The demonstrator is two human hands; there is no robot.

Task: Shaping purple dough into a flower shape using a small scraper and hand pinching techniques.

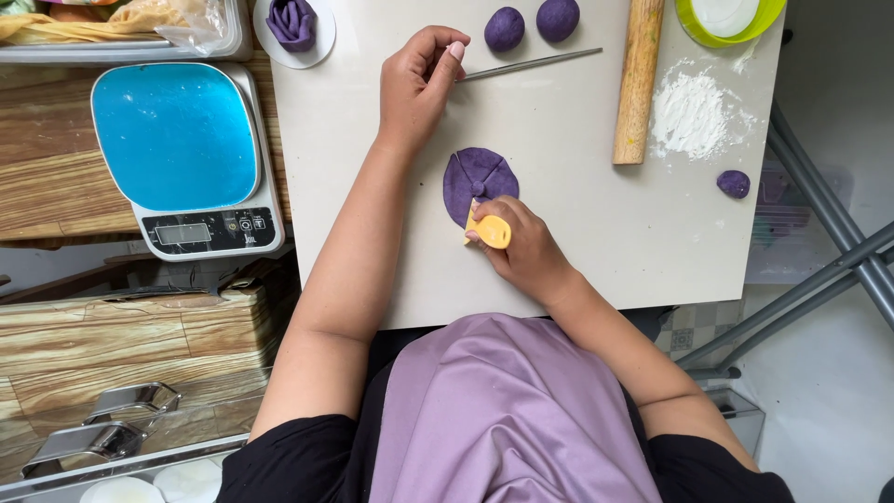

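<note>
A flat round purple dough disc (475, 177) with cut lines lies on the white board (577, 251). My right hand (526, 247) grips a small yellow cutter (490, 230) pressed at the disc's near edge. My left hand (419, 79) rests farther up the board, fingers closed on the end of a thin metal stick (535, 63) that lies across the board. Two purple dough balls (504, 28) sit beyond the stick.
A wooden rolling pin (638, 79) lies to the right, beside a pile of flour (694, 116) and a small purple dough piece (733, 183). A blue-topped kitchen scale (182, 154) stands left. A shaped purple dough flower sits on a white disc (315, 47). A green-rimmed lid (726, 19) is top right.
</note>
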